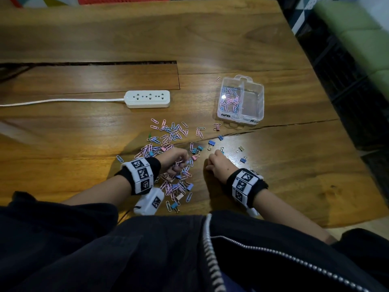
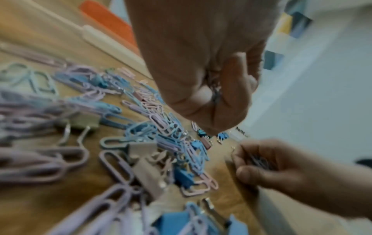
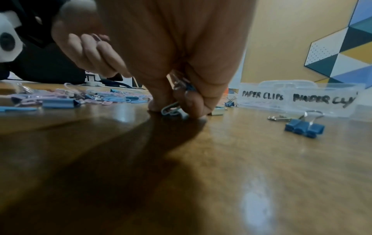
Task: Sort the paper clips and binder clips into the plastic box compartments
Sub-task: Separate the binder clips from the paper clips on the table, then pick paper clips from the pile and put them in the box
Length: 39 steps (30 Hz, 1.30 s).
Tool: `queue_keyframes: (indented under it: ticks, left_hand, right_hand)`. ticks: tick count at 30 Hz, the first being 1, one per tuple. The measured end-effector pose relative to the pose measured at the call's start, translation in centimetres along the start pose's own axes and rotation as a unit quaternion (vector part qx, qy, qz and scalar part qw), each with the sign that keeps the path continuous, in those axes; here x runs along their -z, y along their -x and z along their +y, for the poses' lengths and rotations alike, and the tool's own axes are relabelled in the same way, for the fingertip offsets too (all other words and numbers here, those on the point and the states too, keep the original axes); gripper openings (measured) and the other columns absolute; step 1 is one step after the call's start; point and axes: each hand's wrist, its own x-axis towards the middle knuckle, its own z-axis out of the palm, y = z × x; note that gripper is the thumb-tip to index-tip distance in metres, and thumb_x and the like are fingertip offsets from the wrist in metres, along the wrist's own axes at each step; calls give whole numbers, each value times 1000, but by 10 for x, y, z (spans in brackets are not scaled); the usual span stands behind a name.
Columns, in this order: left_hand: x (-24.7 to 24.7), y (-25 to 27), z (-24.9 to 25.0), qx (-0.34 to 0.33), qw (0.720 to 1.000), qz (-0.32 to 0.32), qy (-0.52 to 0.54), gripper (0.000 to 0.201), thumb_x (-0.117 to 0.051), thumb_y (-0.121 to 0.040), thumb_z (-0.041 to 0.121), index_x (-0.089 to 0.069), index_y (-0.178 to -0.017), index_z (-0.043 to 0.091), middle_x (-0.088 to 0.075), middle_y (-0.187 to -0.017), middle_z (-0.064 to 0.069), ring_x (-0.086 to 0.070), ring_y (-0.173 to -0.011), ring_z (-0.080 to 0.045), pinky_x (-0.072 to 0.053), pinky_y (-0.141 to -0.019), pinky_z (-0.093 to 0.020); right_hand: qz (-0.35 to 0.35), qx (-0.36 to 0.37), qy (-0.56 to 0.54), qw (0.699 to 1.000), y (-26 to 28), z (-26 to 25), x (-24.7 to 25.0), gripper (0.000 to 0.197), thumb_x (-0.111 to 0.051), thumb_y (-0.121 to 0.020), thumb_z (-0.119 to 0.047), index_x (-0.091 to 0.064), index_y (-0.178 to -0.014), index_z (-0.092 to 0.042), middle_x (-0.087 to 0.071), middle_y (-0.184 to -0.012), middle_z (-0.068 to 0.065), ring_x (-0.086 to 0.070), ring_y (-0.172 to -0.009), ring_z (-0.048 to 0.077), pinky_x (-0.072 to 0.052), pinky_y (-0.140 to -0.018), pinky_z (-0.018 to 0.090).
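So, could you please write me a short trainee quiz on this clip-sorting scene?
1. True or false: the binder-clip compartment of the box already holds several clips.
2. Which item lies left of the box? A) power strip B) stapler C) scissors
3. Fill in: the right hand is picking up a blue ____ clip off the table, while the left hand holds a bunch of paper clips.

Key: 1. False; it looks empty, and only the paper-clip compartment has clips. 2. A. 3. paper.
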Motion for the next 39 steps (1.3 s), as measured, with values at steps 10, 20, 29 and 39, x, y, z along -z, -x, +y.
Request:
queue_keyframes:
  ticks: [10,20,29,39]
  left_hand:
    - [-7,-28,42,57,986,67,141,13,-41,-92,2,-49,-81,4,-49,-70,-7,-49,-58,-16,-50,-44,-19]
    - [-34,-71,158,-63,935,40,346,37,-42,-94,24,-39,-126,6,-48,-98,-14,-55,-77,-22,-53,-66,-26]
    - [-16,-92,152,-88,982,111,128,30,-51,-90,16,-50,-119,8,-55,-123,-8,-58,-88,-22,-54,-75,-28]
    - [10,-83,63,-125,744,82,-651,39,-52,-91,17,-51,-129,18,-45,-133,-6,-40,-120,-25,-39,-101,-38]
  right_hand:
    - [71,-22,-131,989,8,13,8,9,-50,-89,-8,-51,-80,-8,-54,-89,10,-48,-81,19,-35,-66,21]
    - [242,-140,-414,866,-97,25,140,31,-39,-94,-9,-50,-67,-17,-44,-62,-2,-40,-50,10,-35,-33,13]
    - [202,-122,-372,898,-113,28,148,39,-38,-95,-23,-49,-123,1,-59,-108,17,-50,-96,26,-45,-94,40]
    - [126,21,-49,991,-79,5,65,29,-49,-89,-6,-58,-116,-2,-56,-125,15,-48,-118,28,-37,-105,36]
